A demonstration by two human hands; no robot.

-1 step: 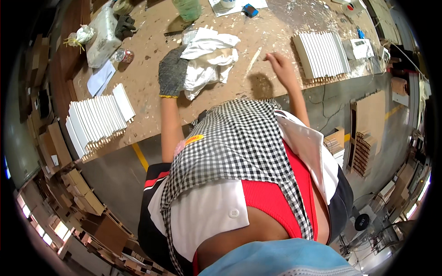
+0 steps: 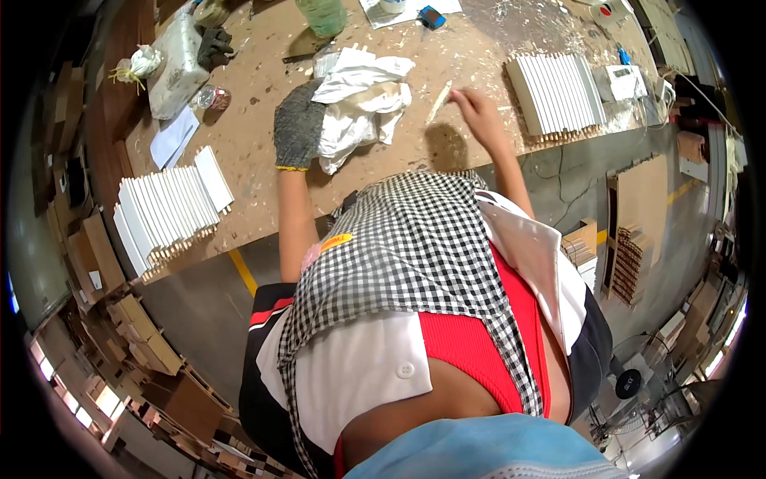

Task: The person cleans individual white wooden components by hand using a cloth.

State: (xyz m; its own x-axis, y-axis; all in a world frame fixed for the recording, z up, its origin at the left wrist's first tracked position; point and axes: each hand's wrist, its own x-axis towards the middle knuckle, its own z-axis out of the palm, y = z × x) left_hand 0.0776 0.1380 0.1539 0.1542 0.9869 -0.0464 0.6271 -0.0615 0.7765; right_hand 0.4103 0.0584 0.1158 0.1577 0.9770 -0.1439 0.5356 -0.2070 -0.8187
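Observation:
My left hand (image 2: 298,125) wears a dark grey knitted glove with a yellow cuff. It is closed on the left side of a crumpled white cloth (image 2: 363,108), which hides its fingertips. My right hand (image 2: 479,113) is bare, its fingers partly bent and reaching left over the worktable (image 2: 263,180). Just beside its fingertips is a thin off-white stick (image 2: 439,102); whether they touch it I cannot tell. Nothing shows in the right fingers.
Rows of white slats stand at the left (image 2: 167,209) and right (image 2: 556,96). Beyond the cloth is a green translucent container (image 2: 323,16). A white block (image 2: 177,68), a small jar (image 2: 212,97) and folded paper (image 2: 174,136) lie left. A blue object (image 2: 432,17) sits at the back.
My right hand has shifted a little left, closer to the thin stick. The gloved left hand stays at the cloth.

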